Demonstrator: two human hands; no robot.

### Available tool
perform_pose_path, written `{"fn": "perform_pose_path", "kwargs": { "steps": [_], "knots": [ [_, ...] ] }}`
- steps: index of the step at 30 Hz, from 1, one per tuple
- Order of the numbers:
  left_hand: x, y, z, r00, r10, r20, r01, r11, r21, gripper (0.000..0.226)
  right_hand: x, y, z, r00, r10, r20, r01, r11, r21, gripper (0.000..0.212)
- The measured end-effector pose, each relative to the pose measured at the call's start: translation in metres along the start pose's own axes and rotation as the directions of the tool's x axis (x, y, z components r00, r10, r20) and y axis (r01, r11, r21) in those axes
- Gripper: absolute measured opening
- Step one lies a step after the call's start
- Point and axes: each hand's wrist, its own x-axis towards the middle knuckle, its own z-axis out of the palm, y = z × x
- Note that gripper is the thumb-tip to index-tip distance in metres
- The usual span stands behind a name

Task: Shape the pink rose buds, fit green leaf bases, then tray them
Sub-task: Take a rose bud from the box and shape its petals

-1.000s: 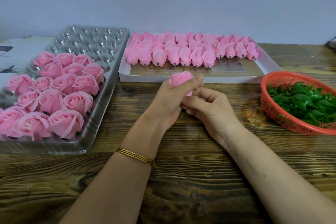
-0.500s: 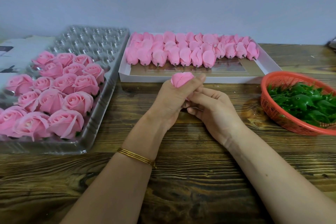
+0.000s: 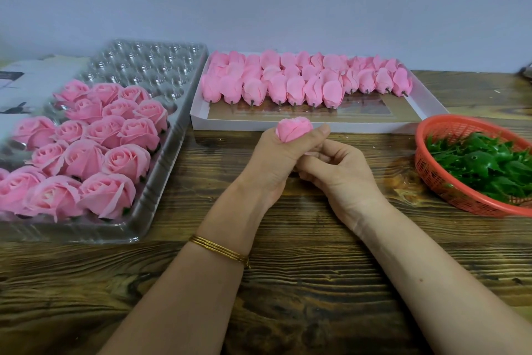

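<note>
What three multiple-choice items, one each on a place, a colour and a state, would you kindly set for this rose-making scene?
1. Where on the table does the basket of green leaf bases stand?
A. far left
B. centre
C. right edge

2. What colour is the basket?
A. blue
B. orange-red
C. white

3. How is the rose bud held by the left hand?
A. lying on a flat open palm
B. gripped by curled fingers and thumb
C. not held, loose on the table

Answers:
1 C: the basket sits at the right of the head view, partly cut off.
2 B: its mesh wall is orange-red.
3 B: the fingers wrap the bud, and only its top shows above them.
</note>
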Motion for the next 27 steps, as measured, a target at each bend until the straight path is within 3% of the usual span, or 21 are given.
{"fn": "perform_pose_path", "kwargs": {
  "steps": [2, 5, 6, 10, 13, 16, 19, 22, 25, 27],
  "knots": [
    [-0.001, 0.003, -0.001, 1.000, 0.005, 0.018, -0.005, 1.000, -0.014, 0.020, 0.000, -0.001, -0.002, 1.000, -0.001, 0.014, 0.001, 1.000, -0.012, 0.007],
    [-0.003, 0.007, -0.002, 0.999, 0.006, 0.047, -0.005, 1.000, -0.016, 0.052, -0.001, -0.004, -0.001, 0.999, 0.010, 0.047, -0.008, 0.999, -0.042, 0.005],
    [-0.003, 0.008, -0.003, 0.998, 0.010, 0.061, -0.010, 1.000, -0.002, 0.051, -0.001, -0.005, 0.000, 0.999, 0.023, 0.050, -0.021, 0.999, -0.046, 0.005],
    [-0.003, 0.008, -0.004, 0.996, -0.021, 0.082, 0.020, 1.000, 0.021, 0.032, -0.001, -0.007, 0.002, 0.996, 0.043, 0.081, -0.041, 0.999, -0.028, 0.011],
    [-0.004, 0.008, 0.000, 0.999, -0.044, 0.028, 0.044, 0.999, 0.003, 0.035, -0.002, -0.005, 0.002, 0.998, 0.023, 0.065, -0.021, 0.999, -0.035, 0.019],
    [-0.003, 0.008, 0.002, 0.996, -0.076, -0.055, 0.073, 0.996, -0.048, 0.020, -0.003, -0.003, 0.002, 0.999, 0.022, 0.037, -0.021, 1.000, -0.017, 0.008],
    [-0.002, 0.004, 0.001, 0.993, -0.077, -0.091, 0.072, 0.996, -0.060, 0.012, -0.002, 0.000, 0.001, 1.000, -0.023, -0.010, 0.022, 0.996, -0.087, 0.014],
    [-0.004, 0.008, 0.000, 0.998, -0.067, 0.002, 0.067, 0.997, -0.042, 0.018, -0.002, -0.002, 0.000, 0.999, -0.047, -0.019, 0.044, 0.992, -0.116, 0.009],
    [-0.008, 0.014, -0.003, 0.990, -0.075, 0.115, 0.080, 0.996, -0.034, 0.039, -0.002, -0.005, -0.001, 1.000, -0.003, 0.023, 0.004, 1.000, -0.020, 0.007],
    [-0.010, 0.017, -0.005, 0.983, -0.061, 0.171, 0.067, 0.997, -0.028, 0.031, -0.001, -0.006, 0.000, 0.998, 0.033, 0.058, -0.034, 0.999, 0.020, 0.008]
  ]
}}
